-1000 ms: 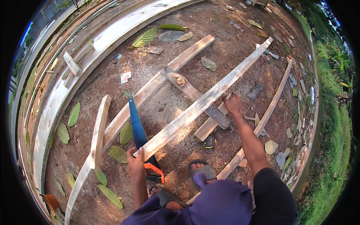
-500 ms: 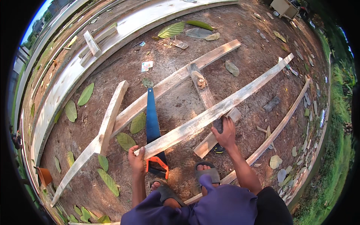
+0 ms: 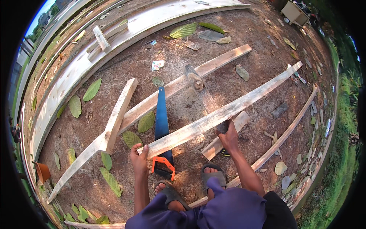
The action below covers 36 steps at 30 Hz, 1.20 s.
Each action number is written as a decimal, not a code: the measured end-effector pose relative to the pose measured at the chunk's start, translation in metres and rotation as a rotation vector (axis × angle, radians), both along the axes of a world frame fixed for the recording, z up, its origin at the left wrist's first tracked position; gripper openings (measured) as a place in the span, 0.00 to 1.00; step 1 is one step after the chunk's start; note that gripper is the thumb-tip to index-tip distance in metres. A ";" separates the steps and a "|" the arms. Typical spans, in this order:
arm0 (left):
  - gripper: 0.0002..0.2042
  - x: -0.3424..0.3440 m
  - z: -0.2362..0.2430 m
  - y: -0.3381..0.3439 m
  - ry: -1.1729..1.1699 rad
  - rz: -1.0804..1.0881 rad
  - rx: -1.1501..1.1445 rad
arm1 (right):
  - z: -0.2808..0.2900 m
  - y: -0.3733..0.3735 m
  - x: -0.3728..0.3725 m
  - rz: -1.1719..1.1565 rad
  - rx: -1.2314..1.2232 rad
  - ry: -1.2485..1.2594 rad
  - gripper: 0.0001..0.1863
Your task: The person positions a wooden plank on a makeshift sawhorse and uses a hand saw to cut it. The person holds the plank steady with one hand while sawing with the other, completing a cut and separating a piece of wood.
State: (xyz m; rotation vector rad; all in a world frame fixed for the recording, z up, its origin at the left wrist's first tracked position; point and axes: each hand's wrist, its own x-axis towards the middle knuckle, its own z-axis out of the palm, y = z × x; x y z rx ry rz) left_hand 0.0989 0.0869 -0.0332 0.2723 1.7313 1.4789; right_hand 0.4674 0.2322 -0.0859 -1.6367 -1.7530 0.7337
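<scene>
My left hand (image 3: 140,158) is closed on the near-left end of a pale, weathered plank (image 3: 259,91), which stretches diagonally up to the right. My right hand (image 3: 228,139) grips the dark lower end of a rough, knotted crosspiece (image 3: 206,97), just beside that plank's underside. The crosspiece's far end rests on another long beam (image 3: 228,57). A handsaw (image 3: 162,114) with a blue blade and orange-black handle lies on the ground beside my left hand, partly under the plank. A short timber (image 3: 211,149) lies below my right hand, near my sandalled feet.
A forked pair of timbers (image 3: 118,118) lies at left, with a wide pale board (image 3: 78,72) and offcuts beyond. A thin batten (image 3: 289,129) runs along the right. An orange container (image 3: 42,171) stands at the left edge, a wooden box (image 3: 294,15) at back right. Leaves litter the soil.
My right hand has moved inward and down from farther out, closing on the dark crosspiece, whose angle looks steeper. My left hand still holds the plank's end. The whole view has shifted.
</scene>
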 end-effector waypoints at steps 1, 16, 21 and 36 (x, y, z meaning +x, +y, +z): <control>0.16 -0.002 -0.002 0.001 -0.003 0.007 0.004 | 0.001 0.003 -0.001 0.005 -0.029 0.031 0.33; 0.15 -0.004 -0.018 -0.004 -0.037 -0.010 0.019 | 0.011 -0.009 -0.001 0.056 0.145 -0.299 0.36; 0.14 -0.006 -0.014 0.001 -0.016 -0.026 -0.001 | 0.008 -0.016 0.001 0.029 0.091 -0.337 0.37; 0.17 -0.004 -0.029 -0.003 0.105 -0.135 -0.020 | -0.005 -0.021 0.005 0.011 0.193 -0.286 0.34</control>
